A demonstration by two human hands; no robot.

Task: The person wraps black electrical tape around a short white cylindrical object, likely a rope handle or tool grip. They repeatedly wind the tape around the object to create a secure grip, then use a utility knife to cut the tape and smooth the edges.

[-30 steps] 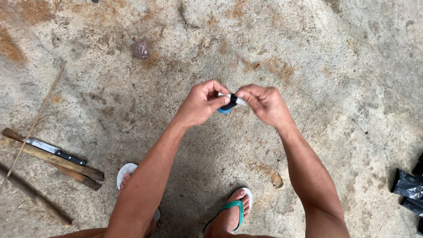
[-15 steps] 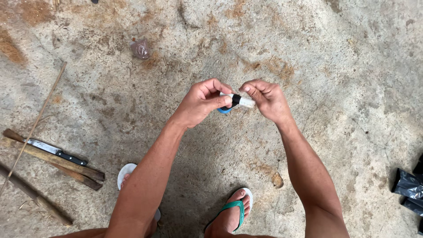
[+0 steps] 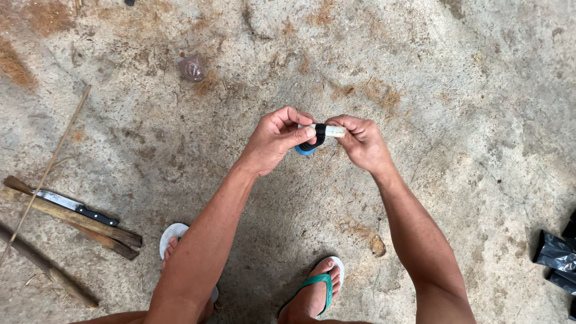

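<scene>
Up above the rough grey concrete floor [image 3: 456,120], two bare hands meet in the middle of the view. The left hand [image 3: 277,139] has its fingers curled shut, and its thumb and first finger pinch a small black roll with a blue edge [image 3: 312,141], maybe tape, though that is hard to tell. The right hand [image 3: 361,141] is also closed, and its fingertips grip a short white tube-shaped piece [image 3: 334,131] that pokes out from the roll. Each hand holds one end, so the little thing sits tight between them, up off the floor, and close enough for the person to see it well.

Down below, two feet stand in sandals, one with a green strap [image 3: 317,287] and one white one [image 3: 174,235] partly hidden behind the left arm. Well apart on the left, a knife with a black handle [image 3: 75,207] lies across some brown wooden sticks [image 3: 78,225], with a thin long stick [image 3: 51,167] leaning past them. A small pinkish crumpled bag [image 3: 192,66] lies far off up the floor.

At the right edge, a shiny black plastic bag [image 3: 555,255] is cut off, so its full shape cannot be seen. The fingers cover much of the roll, so what it really is stays unclear.
</scene>
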